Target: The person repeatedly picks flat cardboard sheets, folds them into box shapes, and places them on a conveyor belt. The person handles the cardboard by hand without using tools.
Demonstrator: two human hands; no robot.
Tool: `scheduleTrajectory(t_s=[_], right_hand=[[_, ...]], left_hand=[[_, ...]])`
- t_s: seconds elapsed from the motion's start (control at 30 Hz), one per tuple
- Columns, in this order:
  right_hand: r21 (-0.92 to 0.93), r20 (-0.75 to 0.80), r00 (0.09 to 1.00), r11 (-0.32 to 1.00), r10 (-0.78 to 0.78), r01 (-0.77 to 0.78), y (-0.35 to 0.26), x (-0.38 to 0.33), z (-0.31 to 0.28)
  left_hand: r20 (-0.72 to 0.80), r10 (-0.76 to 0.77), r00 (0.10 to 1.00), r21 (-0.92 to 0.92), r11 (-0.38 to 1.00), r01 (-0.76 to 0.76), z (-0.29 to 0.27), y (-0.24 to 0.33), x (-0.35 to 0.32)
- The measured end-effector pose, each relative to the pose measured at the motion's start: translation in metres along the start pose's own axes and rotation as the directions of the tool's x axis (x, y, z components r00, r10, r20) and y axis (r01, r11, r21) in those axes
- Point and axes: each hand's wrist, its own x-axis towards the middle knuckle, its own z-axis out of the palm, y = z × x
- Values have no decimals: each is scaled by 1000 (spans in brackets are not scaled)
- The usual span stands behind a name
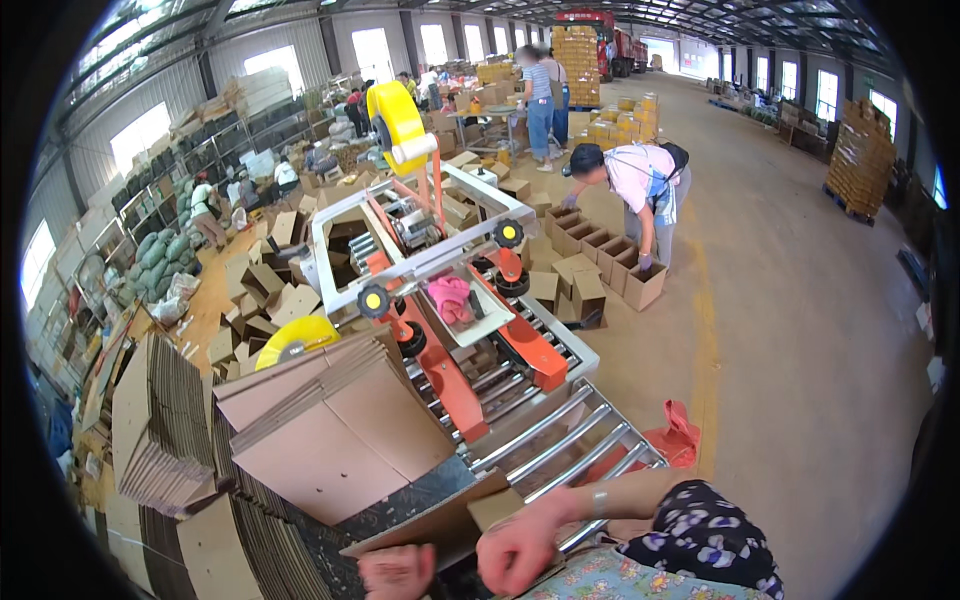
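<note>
Down at the bottom edge, a flat piece of brown cardboard [440, 525] sat between both hands, lying low over the near end of the roller conveyor [560, 440]. The right hand [517, 550] was curled tight on the cardboard's near right corner, fingers closed over the edge. The left hand [397, 572] was at the cardboard's lower left edge, fingers bent in; whether it truly gripped the sheet I could not tell, the frame cut it off.

Just left of the hands, a stack of flattened cartons [330, 430] leaned in a fan, with more flat stacks [160, 420] standing on edge beside it. Beyond the rollers stood the carton sealing machine [440, 270], grey frame, orange side belts, a big yellow tape roll [398, 122] on top and a second yellow roll [296, 338] low at its left. A pink cloth [450, 295] lay on the machine's bed.

Further out, a wide concrete floor [800, 330], a person bending over a row of open boxes [600, 255], pallets of stacked boxes [860, 155] along the right wall, windows all round this warehouse hall.
</note>
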Motion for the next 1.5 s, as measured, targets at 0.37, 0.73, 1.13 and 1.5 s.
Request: scheduleTrajectory(t_s=[0.37, 0.73, 1.13, 1.5], right_hand=[[-776, -630, 763, 136, -142, -615, 17, 2, 44], [-296, -954, 198, 603, -224, -741, 21, -143, 137], [-63, -679, -224, 360, -699, -931, 160, -142, -21], [-713, -696, 704, 19, -143, -701, 172, 130, -171]], left_hand=[[109, 94, 990, -72, 994, -87, -33, 4, -36], [626, -168, 761, -627, 470, 620, 50, 5, 121], [-400, 290, 869, -253, 877, -409, 157, 66, 253], [-395, -398, 828, 283, 804, 522, 74, -163, 67]])
